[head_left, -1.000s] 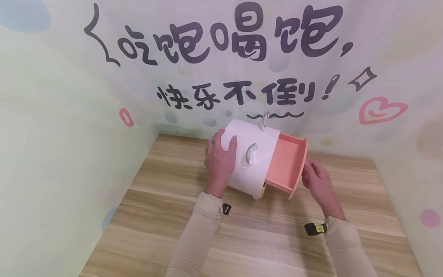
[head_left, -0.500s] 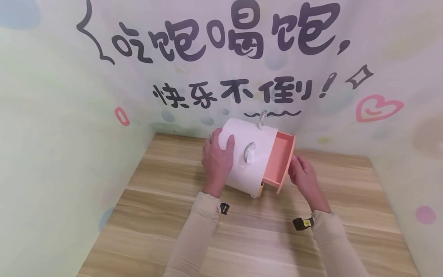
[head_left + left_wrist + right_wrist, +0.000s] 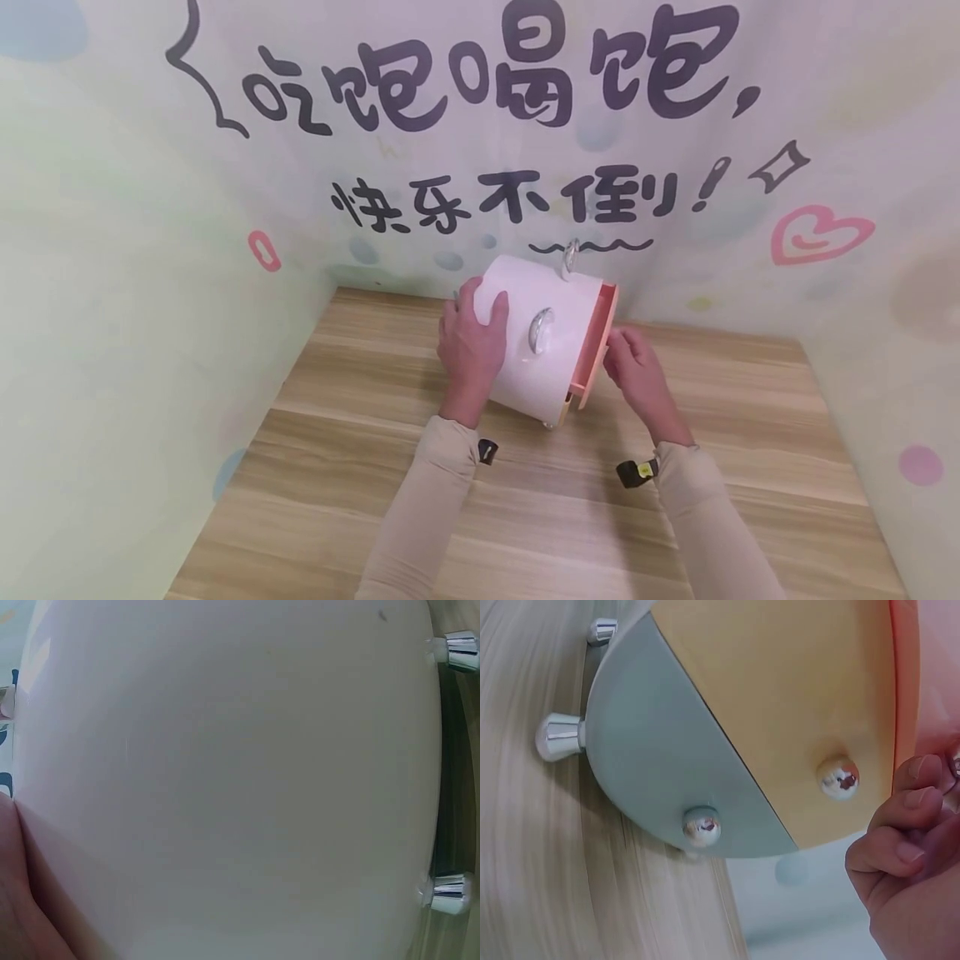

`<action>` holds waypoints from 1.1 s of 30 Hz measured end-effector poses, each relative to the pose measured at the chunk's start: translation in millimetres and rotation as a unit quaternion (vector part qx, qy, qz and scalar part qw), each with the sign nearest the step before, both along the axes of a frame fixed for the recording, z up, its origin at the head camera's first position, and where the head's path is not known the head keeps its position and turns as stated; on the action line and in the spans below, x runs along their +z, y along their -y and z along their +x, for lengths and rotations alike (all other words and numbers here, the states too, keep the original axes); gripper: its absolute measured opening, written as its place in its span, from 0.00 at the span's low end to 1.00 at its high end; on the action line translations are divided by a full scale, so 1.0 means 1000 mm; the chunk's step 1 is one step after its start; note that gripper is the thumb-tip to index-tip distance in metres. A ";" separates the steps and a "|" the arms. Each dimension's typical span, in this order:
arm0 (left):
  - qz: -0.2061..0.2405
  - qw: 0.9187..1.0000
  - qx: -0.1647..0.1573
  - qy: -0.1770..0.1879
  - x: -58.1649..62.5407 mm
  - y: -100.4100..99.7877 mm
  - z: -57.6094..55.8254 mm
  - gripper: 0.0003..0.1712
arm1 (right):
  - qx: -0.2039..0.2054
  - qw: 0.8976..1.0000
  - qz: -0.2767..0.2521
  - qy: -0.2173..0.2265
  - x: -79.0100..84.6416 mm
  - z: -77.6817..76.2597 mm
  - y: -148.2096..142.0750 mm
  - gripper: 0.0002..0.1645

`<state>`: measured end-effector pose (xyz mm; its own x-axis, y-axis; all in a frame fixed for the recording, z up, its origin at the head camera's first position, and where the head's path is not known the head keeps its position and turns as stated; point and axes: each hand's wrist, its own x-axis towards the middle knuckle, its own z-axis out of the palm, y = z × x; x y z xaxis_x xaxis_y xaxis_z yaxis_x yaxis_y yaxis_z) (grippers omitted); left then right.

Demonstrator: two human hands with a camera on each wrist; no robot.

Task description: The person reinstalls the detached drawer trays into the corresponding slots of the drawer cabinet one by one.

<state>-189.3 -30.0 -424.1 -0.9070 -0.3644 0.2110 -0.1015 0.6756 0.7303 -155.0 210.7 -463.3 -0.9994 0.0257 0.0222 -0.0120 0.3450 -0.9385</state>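
Observation:
A small white drawer box with rounded sides stands on the table, its pink drawer pulled out a little at the right end. My left hand holds the box's opposite end, thumb on top and fingers over the far edge; some fingertips are hidden. With curled fingers, my right hand pinches the silver knob of that drawer; the right wrist view cuts the knob off at its edge. Below it, a yellow drawer and a grey-green drawer are closed, each with a silver knob.
Two silver loops stick up from the box's top. Silver feet carry it on the wood-grain table. Behind stands a printed wall with black lettering, close to the box; another wall rises at the left.
My right hand has moved left, and the pink drawer has slid most of the way into the box. The left hand stays on the box's end.

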 end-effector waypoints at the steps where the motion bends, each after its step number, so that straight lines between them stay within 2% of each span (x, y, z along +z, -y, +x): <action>1: 0.001 1.000 0.000 0.001 0.000 0.000 0.000 0.31 | 0.002 1.000 0.003 -0.004 0.000 -0.001 0.001 0.27; 6: 0.011 1.000 -0.008 0.007 0.000 -0.003 0.002 0.31 | 0.009 1.000 0.007 -0.002 0.003 -0.002 0.009 0.22; 14: 0.011 1.000 -0.006 0.006 -0.001 -0.005 0.002 0.31 | 0.015 1.000 0.012 -0.010 0.030 0.010 0.022 0.18; 23: 0.011 1.000 -0.006 0.006 0.000 -0.003 0.002 0.31 | 0.018 1.000 0.010 -0.018 0.001 -0.005 0.013 0.22; 28: 0.012 1.000 -0.005 0.008 0.000 -0.002 0.003 0.31 | 0.016 1.000 0.009 -0.026 -0.005 -0.007 0.013 0.26; 33: 0.006 1.000 -0.010 0.012 0.001 -0.004 0.002 0.31 | 0.018 1.000 0.009 -0.018 -0.004 -0.006 0.011 0.25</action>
